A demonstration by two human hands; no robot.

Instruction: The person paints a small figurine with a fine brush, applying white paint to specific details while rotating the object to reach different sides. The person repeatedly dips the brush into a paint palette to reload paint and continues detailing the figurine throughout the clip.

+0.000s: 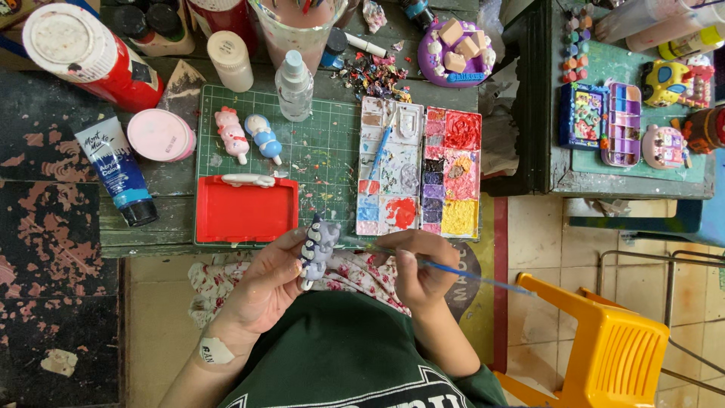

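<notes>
My left hand [266, 283] grips a small grey-blue figurine [319, 248] with white spots, held upright over my lap. My right hand [420, 270] pinches a thin blue-handled paintbrush [468, 275] whose tip points left toward the figurine. The handle sticks out to the right, over the floor. Just beyond my hands lies a paint palette [419, 175] with red, yellow, purple and blue patches, and a second brush [382, 143] rests on it.
A green cutting mat [325, 155] holds a red tray [247, 209], a pink figurine [231, 133], a blue figurine [264, 137] and a spray bottle [294, 85]. Paint tube [119, 170], red canister [91, 57] and pink lid [160, 135] at left. Yellow plastic chair [604, 344] at right.
</notes>
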